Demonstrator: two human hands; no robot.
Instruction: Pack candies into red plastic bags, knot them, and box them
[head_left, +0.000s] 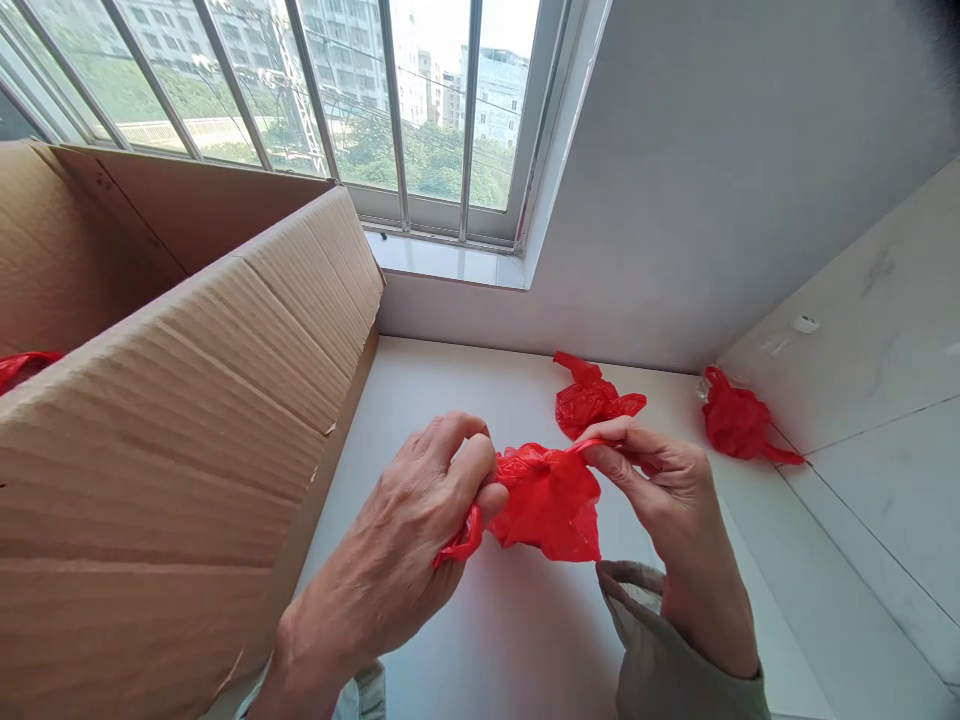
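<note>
A crumpled red plastic bag (551, 500) hangs between both hands above a white surface (465, 390). My left hand (420, 510) is closed, pinching the bag's left handle strip, which curls out below the fingers. My right hand (660, 480) is closed too, pinching the bag's other strip at its top right. Two more knotted red bags lie on the surface: one (589, 400) just behind the held bag, another (739, 420) at the far right against the wall.
A large open cardboard box (187, 400) fills the left side, with a bit of red plastic (22, 365) showing inside. A barred window (390, 110) and sill sit behind. A grey wall meets a tiled wall (885, 330) on the right.
</note>
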